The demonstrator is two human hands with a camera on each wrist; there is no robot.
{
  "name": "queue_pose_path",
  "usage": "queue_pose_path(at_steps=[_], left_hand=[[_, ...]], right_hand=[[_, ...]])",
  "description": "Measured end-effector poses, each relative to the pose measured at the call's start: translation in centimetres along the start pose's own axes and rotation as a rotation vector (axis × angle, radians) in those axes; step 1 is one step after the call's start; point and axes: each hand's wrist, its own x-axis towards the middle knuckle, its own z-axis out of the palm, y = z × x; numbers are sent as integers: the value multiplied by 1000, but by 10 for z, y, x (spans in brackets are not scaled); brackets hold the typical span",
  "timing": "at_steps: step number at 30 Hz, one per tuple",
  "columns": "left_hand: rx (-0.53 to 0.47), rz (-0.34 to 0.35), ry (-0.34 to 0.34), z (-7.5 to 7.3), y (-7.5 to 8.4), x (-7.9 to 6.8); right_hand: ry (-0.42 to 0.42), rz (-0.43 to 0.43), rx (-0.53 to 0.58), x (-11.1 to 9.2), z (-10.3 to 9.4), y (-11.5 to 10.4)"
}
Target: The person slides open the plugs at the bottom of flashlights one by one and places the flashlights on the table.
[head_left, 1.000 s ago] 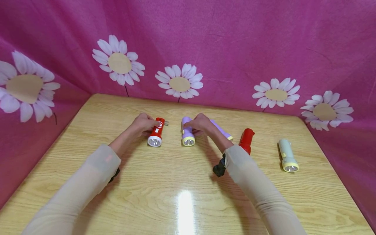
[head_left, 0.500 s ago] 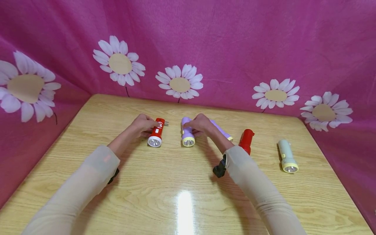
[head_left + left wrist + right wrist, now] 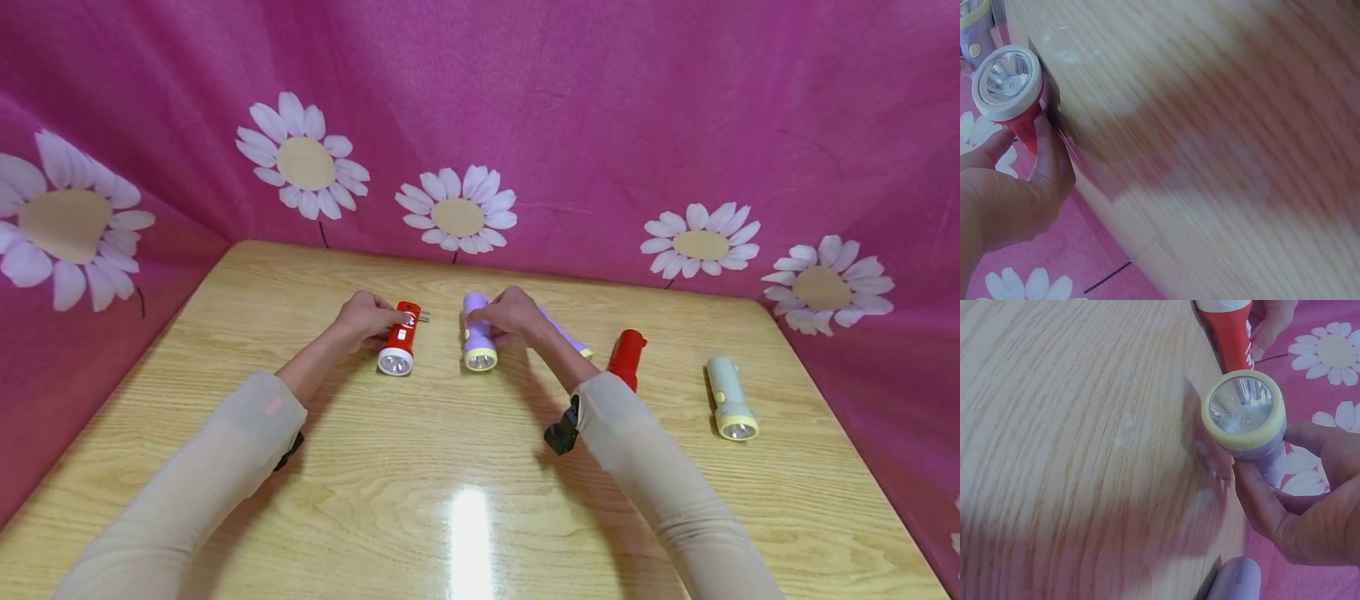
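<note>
In the head view my left hand (image 3: 367, 321) grips a red flashlight (image 3: 400, 335) with a white rim, thumb on its top near the switch. Two metal plug prongs (image 3: 425, 317) stick out of its side. My right hand (image 3: 510, 315) holds a purple flashlight (image 3: 477, 329) with a pale yellow rim, thumb across its body. Both lenses face toward me, and a gap separates the two lights. In the left wrist view thumb and fingers pinch the red flashlight (image 3: 1029, 132) behind its white head. The right wrist view shows the purple flashlight (image 3: 1271, 464) between thumb and fingers.
A second purple flashlight (image 3: 566, 335) lies behind my right wrist, partly hidden. Another red flashlight (image 3: 627, 358) is partly covered by my right sleeve. Farther right lies a grey-green flashlight (image 3: 729, 396). A pink flowered cloth (image 3: 570, 125) hangs behind the wooden table (image 3: 375, 483).
The far end of the held purple flashlight has shifted slightly away from me with my right hand. My left hand and the red flashlight stay put. The head view has turned very slightly.
</note>
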Motion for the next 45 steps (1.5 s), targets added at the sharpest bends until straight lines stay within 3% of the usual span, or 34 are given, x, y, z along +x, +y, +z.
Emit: queue_pose_path(at_steps=[19, 30, 39, 45], left_hand=[[30, 22, 34, -3, 3, -3], [43, 30, 102, -8, 9, -2], [-25, 116, 155, -9, 16, -4], [64, 176, 207, -6, 21, -5]], right_hand=[[-18, -23, 66, -3, -4, 4], [20, -69, -10, -7, -7, 1], [75, -141, -94, -10, -6, -1], [149, -200, -204, -12, -3, -2]])
